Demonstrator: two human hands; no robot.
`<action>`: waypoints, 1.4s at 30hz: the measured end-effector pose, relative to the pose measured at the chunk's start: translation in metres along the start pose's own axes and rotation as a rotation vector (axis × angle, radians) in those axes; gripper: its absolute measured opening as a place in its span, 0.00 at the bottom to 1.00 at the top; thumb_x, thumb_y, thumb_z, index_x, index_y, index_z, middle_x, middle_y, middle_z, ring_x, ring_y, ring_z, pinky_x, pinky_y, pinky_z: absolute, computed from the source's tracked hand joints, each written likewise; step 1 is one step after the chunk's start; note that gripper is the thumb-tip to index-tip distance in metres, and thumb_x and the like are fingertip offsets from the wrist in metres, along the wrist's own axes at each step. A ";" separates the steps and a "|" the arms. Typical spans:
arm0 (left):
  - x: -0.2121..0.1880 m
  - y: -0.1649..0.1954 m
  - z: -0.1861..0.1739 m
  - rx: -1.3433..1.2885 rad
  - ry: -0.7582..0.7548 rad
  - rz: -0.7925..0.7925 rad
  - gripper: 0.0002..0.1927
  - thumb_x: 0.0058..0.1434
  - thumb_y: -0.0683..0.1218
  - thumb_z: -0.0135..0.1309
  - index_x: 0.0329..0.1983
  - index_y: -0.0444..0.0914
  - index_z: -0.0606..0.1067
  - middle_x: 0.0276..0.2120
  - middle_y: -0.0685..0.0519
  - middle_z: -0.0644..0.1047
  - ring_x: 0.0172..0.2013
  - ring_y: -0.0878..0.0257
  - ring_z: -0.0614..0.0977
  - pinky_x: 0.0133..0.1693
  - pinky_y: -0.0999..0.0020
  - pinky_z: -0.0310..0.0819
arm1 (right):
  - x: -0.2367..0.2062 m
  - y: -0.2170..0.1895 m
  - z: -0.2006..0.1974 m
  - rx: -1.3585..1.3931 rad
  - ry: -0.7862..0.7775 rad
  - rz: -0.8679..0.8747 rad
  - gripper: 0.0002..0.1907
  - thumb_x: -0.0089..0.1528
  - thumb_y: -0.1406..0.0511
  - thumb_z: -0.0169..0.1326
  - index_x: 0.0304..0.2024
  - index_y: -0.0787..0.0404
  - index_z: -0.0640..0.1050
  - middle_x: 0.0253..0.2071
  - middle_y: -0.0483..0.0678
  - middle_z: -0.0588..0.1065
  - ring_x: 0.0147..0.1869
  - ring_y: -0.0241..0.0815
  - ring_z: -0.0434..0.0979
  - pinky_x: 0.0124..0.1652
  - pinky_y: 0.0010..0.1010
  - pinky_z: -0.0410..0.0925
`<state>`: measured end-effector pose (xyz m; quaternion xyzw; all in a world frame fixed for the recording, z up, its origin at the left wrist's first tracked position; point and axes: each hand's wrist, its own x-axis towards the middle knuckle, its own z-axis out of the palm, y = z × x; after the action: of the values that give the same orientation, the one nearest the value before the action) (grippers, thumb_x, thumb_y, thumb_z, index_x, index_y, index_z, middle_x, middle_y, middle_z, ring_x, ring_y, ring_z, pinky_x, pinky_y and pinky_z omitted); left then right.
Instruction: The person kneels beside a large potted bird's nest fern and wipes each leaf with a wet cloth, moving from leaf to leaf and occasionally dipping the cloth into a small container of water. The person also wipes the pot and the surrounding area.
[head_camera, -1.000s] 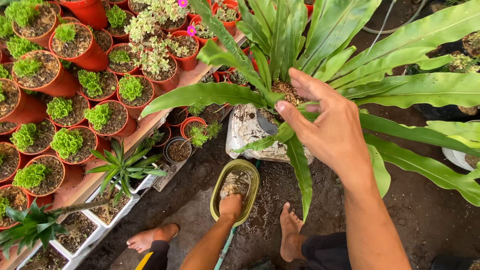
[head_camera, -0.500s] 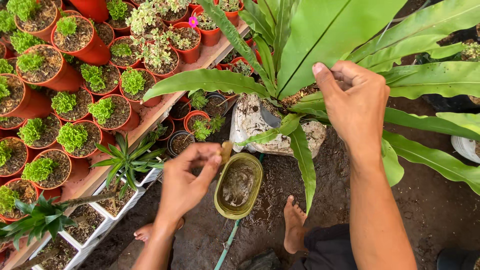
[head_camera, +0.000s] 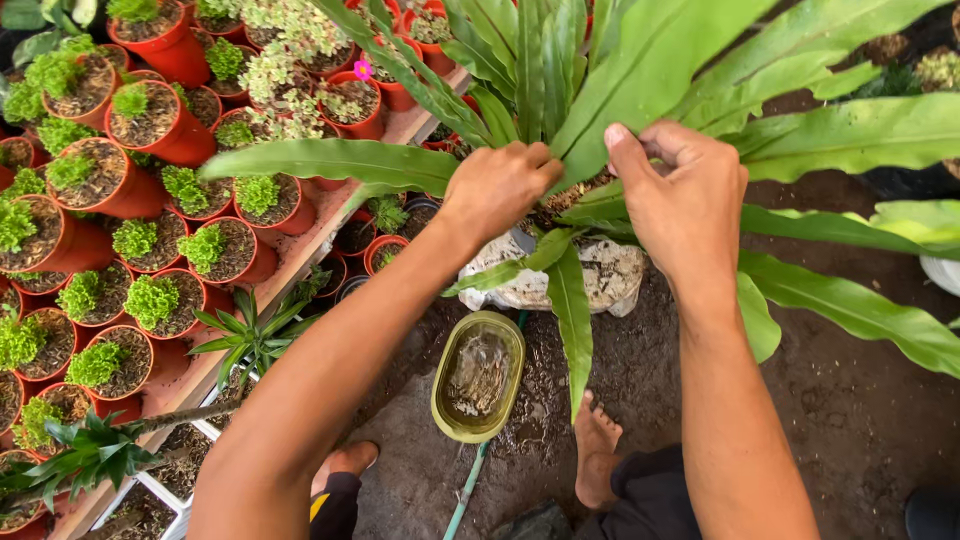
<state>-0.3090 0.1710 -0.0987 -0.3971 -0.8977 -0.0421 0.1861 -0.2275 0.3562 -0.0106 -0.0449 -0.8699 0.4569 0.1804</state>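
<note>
Risk noted: the long fronds of the large fern (head_camera: 640, 90) may crease or tear near the crown if pulled sideways; its white grow bag (head_camera: 610, 275) could tip toward the olive oval dish (head_camera: 478, 375) just below it. Left hand (head_camera: 497, 185) is curled closed among the leaf bases; right hand (head_camera: 685, 200) pinches a frond base, fingers narrow. The fern sits directly under both hands, beside the red pots (head_camera: 150, 130)

Glossy, smooth green fronds on the large fern (head_camera: 640, 90), rooted in a crumpled white plastic bag (head_camera: 610, 275), dirt-smeared. Matt olive plastic for the oval dish (head_camera: 478, 376), wet inside. Smooth orange-red plastic pots (head_camera: 180, 60) on pale wooden shelf boards (head_camera: 300, 255). Damp, rough earth floor (head_camera: 860, 400).
</note>
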 end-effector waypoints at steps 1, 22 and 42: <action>0.000 -0.001 0.010 0.025 -0.143 -0.005 0.07 0.59 0.43 0.54 0.40 0.42 0.78 0.36 0.52 0.78 0.39 0.54 0.84 0.35 0.57 0.80 | 0.001 0.001 -0.002 -0.003 -0.012 0.007 0.16 0.67 0.59 0.63 0.33 0.66 0.81 0.21 0.45 0.72 0.26 0.29 0.64 0.27 0.27 0.60; -0.178 0.100 -0.098 -1.213 0.644 -1.062 0.12 0.65 0.39 0.56 0.51 0.32 0.77 0.40 0.49 0.84 0.36 0.66 0.85 0.37 0.71 0.83 | -0.037 -0.052 0.001 -0.242 -0.612 -0.181 0.22 0.59 0.50 0.62 0.47 0.58 0.84 0.39 0.54 0.83 0.37 0.46 0.85 0.37 0.38 0.75; -0.054 0.032 0.095 -1.404 0.340 -1.280 0.10 0.59 0.40 0.61 0.43 0.30 0.83 0.33 0.46 0.85 0.29 0.64 0.84 0.31 0.76 0.76 | 0.001 -0.051 0.064 -0.351 -0.334 -0.172 0.14 0.65 0.57 0.58 0.40 0.60 0.85 0.22 0.52 0.78 0.23 0.38 0.72 0.28 0.36 0.67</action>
<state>-0.2804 0.1764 -0.2088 0.1581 -0.6755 -0.7198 -0.0246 -0.2469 0.2769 -0.0017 0.0746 -0.9542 0.2829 0.0617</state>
